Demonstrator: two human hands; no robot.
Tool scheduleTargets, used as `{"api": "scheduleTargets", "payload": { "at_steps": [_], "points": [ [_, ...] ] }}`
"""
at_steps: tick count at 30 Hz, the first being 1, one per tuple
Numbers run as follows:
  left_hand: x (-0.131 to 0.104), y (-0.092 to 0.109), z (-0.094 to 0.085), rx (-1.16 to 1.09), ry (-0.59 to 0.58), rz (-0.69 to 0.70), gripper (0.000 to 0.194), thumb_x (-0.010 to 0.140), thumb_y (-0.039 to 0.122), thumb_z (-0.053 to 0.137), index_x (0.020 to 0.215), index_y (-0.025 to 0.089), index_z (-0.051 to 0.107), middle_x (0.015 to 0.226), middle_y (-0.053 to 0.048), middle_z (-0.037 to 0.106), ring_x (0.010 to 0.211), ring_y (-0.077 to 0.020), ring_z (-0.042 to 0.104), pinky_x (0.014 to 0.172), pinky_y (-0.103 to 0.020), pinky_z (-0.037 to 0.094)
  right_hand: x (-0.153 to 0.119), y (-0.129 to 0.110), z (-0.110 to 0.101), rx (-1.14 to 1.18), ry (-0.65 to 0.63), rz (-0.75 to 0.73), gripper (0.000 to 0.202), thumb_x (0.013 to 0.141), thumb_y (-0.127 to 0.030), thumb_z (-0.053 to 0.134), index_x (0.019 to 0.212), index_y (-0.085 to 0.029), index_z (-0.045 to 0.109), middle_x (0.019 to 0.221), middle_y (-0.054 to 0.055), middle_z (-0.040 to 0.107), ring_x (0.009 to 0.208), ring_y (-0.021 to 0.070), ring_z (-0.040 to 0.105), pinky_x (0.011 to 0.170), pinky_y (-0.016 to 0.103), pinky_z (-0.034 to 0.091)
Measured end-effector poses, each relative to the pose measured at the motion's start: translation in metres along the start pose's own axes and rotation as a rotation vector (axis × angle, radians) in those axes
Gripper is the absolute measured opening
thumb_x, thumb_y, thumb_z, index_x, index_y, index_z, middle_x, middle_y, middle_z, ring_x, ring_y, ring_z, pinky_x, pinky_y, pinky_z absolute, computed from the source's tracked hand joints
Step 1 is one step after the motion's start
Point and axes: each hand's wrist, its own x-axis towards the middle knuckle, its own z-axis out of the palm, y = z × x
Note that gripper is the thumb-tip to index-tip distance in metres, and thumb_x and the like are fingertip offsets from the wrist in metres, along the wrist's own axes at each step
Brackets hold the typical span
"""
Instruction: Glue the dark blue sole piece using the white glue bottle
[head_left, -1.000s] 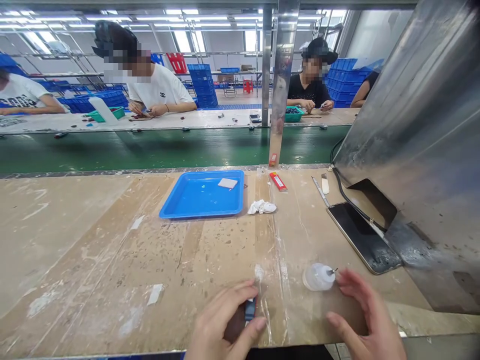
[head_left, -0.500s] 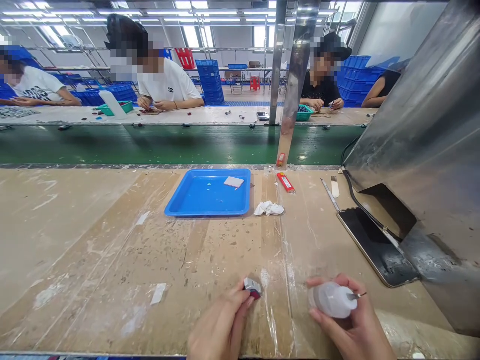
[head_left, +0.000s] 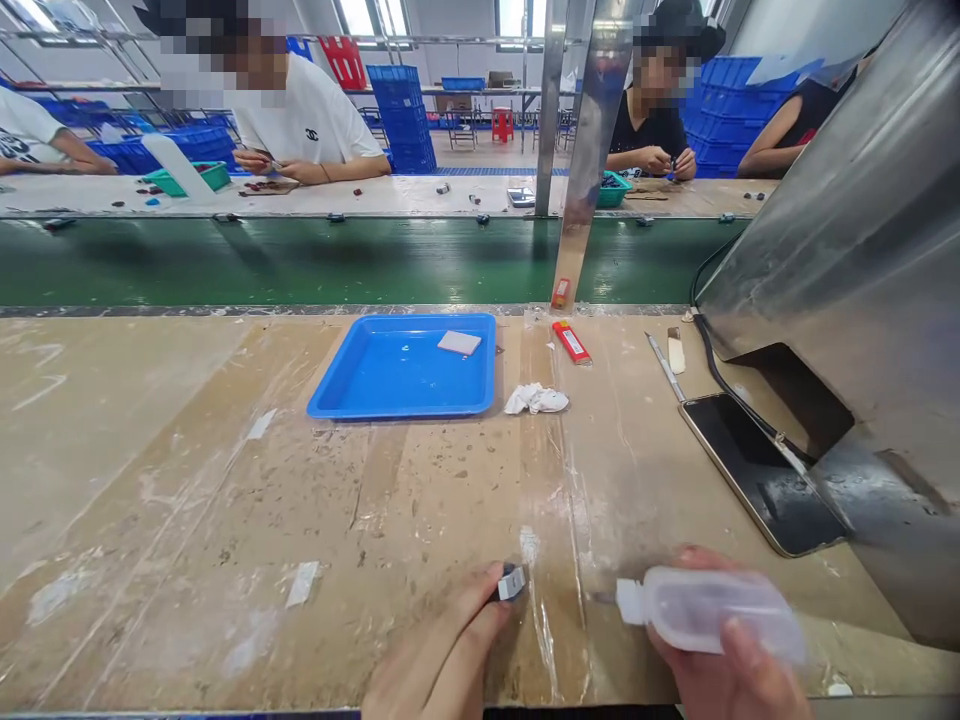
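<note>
Near the table's front edge, my left hand [head_left: 442,645] pinches a small grey and dark block-shaped piece [head_left: 511,582] between thumb and fingers. Its pale face points to the right; the rest is hidden by my fingers. To the right, my right hand [head_left: 720,650] is wrapped round a translucent white squeeze bottle [head_left: 724,608]. The bottle lies nearly level, and its white cap with a thin, blurred tip points left at the small piece. A gap separates tip and piece.
Ahead sits a blue tray [head_left: 401,410] with a pale flat piece [head_left: 459,343]. Crumpled tissue [head_left: 536,399] and a red lighter [head_left: 572,342] lie beside it. A phone [head_left: 761,470], a knife-like tool [head_left: 665,365] and a metal housing [head_left: 862,330] are right. People work across the green belt [head_left: 300,260].
The bottle has swung from pointing right to pointing left at the small piece. The piece has turned in my left hand. The view has tilted down slightly.
</note>
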Motion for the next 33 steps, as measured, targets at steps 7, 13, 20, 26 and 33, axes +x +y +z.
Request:
{"api": "scheduleTargets", "payload": {
  "at_steps": [7, 13, 20, 26, 33],
  "points": [
    [0.003, -0.001, -0.004, -0.033, -0.038, 0.036, 0.034, 0.099, 0.002, 0.043, 0.111, 0.017, 0.071, 0.120, -0.008, 0.074, 0.110, -0.0192, 0.072, 0.087, -0.026, 0.060, 0.011, -0.001, 0.043, -0.227, 0.136, -0.355, 0.026, 0.090, -0.048, 0.066, 0.089, -0.022, 0.064, 0.080, 0.004, 0.059, 0.074, 0.0189, 0.060, 0.060, 0.027, 0.054],
    [0.003, -0.002, -0.004, -0.095, -0.043, 0.019, 0.030, 0.096, 0.000, 0.050, 0.110, 0.016, 0.071, 0.122, -0.008, 0.072, 0.111, -0.0193, 0.071, 0.092, -0.026, 0.060, 0.006, -0.001, 0.066, -0.340, 0.171, -0.479, 0.027, 0.094, -0.047, 0.060, 0.090, -0.020, 0.062, 0.073, 0.004, 0.058, 0.066, 0.0190, 0.061, 0.052, 0.028, 0.053],
    [0.004, 0.001, -0.006, -0.138, -0.055, -0.053, 0.030, 0.091, 0.000, 0.061, 0.112, 0.018, 0.071, 0.122, -0.007, 0.073, 0.106, -0.0220, 0.073, 0.088, -0.029, 0.062, 0.003, -0.001, 0.066, -0.362, 0.080, -0.416, 0.029, 0.092, -0.051, 0.065, 0.097, -0.022, 0.064, 0.081, 0.006, 0.063, 0.075, 0.0204, 0.064, 0.060, 0.030, 0.057],
    [0.005, 0.000, -0.006, -0.139, -0.052, -0.032, 0.028, 0.094, -0.001, 0.058, 0.111, 0.017, 0.072, 0.121, -0.007, 0.073, 0.106, -0.0197, 0.073, 0.092, -0.028, 0.062, 0.005, -0.005, 0.068, -0.346, 0.021, -0.342, 0.031, 0.093, -0.054, 0.065, 0.098, -0.023, 0.065, 0.081, 0.003, 0.064, 0.067, 0.0168, 0.064, 0.052, 0.025, 0.052],
    [0.007, 0.000, -0.007, -0.233, -0.049, -0.170, 0.015, 0.094, 0.007, 0.065, 0.103, 0.019, 0.069, 0.111, -0.005, 0.077, 0.095, -0.0161, 0.076, 0.085, -0.020, 0.063, 0.007, -0.008, 0.075, -0.318, 0.129, -0.260, 0.036, 0.091, -0.059, 0.064, 0.087, -0.023, 0.066, 0.073, 0.000, 0.062, 0.058, 0.0125, 0.059, 0.047, 0.021, 0.046]
  ]
}}
